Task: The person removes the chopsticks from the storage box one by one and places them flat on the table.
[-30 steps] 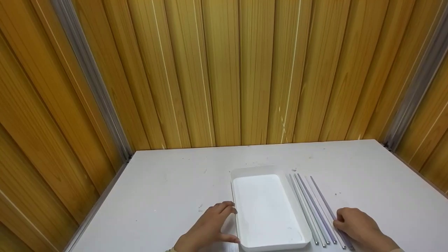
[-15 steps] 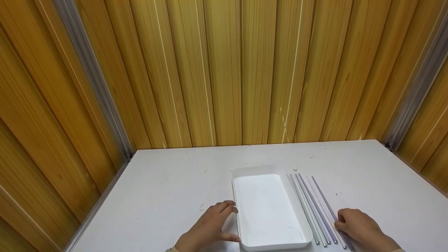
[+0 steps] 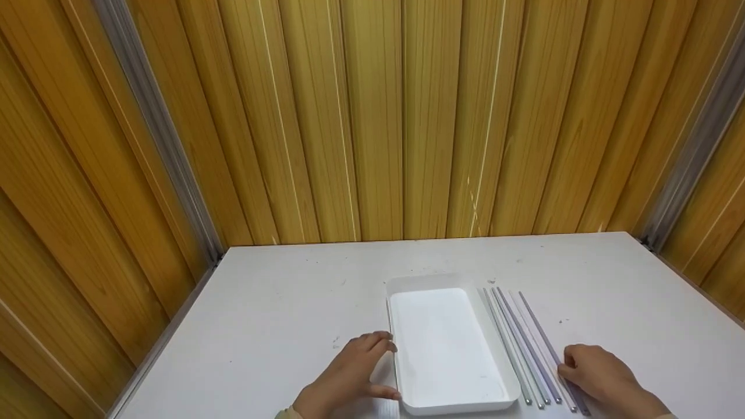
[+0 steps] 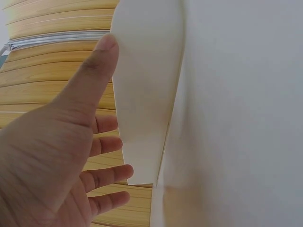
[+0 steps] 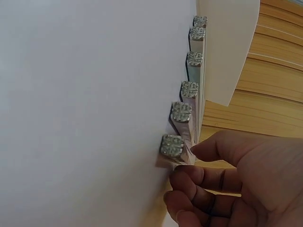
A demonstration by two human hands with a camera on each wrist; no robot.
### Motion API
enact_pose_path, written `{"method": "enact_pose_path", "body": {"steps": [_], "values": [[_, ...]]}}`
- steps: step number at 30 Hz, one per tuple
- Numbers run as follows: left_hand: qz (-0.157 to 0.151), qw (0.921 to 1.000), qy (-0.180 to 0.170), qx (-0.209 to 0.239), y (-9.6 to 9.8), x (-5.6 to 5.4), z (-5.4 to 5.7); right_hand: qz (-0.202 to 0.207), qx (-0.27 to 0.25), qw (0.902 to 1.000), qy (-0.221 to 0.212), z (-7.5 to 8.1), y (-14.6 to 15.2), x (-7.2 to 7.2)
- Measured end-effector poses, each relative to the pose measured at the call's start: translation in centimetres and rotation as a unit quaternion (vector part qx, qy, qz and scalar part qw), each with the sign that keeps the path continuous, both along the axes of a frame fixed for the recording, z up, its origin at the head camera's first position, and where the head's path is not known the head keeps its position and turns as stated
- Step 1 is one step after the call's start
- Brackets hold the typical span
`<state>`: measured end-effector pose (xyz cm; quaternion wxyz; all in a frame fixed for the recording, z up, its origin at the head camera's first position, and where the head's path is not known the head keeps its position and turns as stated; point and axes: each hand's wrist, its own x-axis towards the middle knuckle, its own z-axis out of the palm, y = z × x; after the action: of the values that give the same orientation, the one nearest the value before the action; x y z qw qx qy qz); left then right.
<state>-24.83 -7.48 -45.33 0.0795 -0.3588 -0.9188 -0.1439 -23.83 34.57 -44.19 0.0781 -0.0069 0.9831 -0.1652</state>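
A white rectangular tray point(image 3: 448, 349) lies on the table. My left hand point(image 3: 352, 369) rests at its left side, fingers and thumb spread, tips right at the wall. In the left wrist view the thumb and fingertips overlap the edge of the tray point(image 4: 147, 85). Several metallic chopsticks point(image 3: 531, 350) in silver, green and purple tints lie side by side to the right of the tray. My right hand point(image 3: 599, 369) pinches the outermost, dark purplish chopstick point(image 3: 539, 327) near its thick end. The right wrist view shows that chopstick's patterned square end point(image 5: 173, 145) beside the thumb and index finger.
The white table point(image 3: 279, 314) carries small dark marks. Wood-patterned panels point(image 3: 372, 116) rise behind it and at both sides, with grey metal posts point(image 3: 157, 128) in the corners. The tray's wall point(image 5: 229, 47) stands just beyond the row of chopsticks.
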Motion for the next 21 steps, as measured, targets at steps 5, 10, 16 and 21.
{"method": "enact_pose_path", "body": {"steps": [5,10,16,21], "values": [[0.002,0.9999,0.015,-0.007,0.1,0.0,0.0,0.000,0.005,1.0000,0.002,0.2,0.0,-0.3],[0.002,0.9998,0.016,-0.010,0.0,0.0,0.0,0.000,0.006,1.0000,0.007,0.6,-0.2,-0.4],[0.000,0.9996,0.022,-0.016,0.0,0.0,0.1,0.009,0.008,0.9995,0.029,1.2,-0.8,-0.6],[-0.010,0.9987,0.046,-0.019,0.1,0.3,0.2,0.015,-0.004,0.9983,0.056,1.5,-1.5,-0.4]]}}
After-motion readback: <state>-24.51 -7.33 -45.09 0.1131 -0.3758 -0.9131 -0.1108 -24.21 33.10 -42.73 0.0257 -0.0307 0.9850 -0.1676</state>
